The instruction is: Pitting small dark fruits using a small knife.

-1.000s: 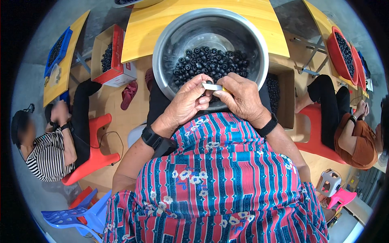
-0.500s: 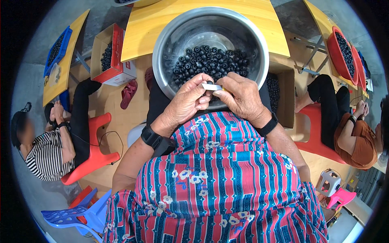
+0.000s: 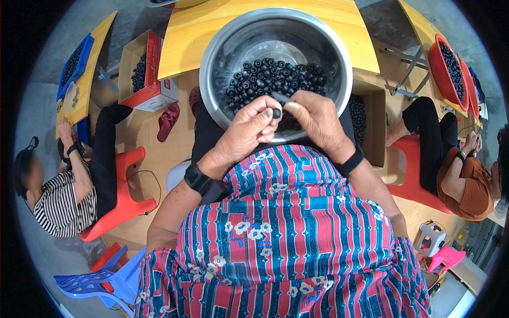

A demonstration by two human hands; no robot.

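My left hand (image 3: 248, 126) is closed, pinching a small round black part (image 3: 276, 113) between thumb and fingertips. My right hand (image 3: 321, 121) is wrapped round a small knife (image 3: 281, 97), whose handle is mostly hidden in the fingers. Its blade points left, just above the black part, and seems apart from it. Both hands are over the near rim of a large steel bowl (image 3: 343, 79). Inside lie many round black parts (image 3: 265, 79), several with a ring-shaped hole in one end.
Beyond the bowl is a yellow table (image 3: 185, 42). Cardboard boxes (image 3: 127, 69) (image 3: 375, 116) of black parts stand left and right. A person (image 3: 63, 196) sits at the left, another (image 3: 466, 185) at the right. A blue plastic chair (image 3: 119, 278) is at lower left.
The blade has swung from lying flat across the left fingertips to above them, baring the black part. The right hand has tilted. The person at the left has reached toward their table.
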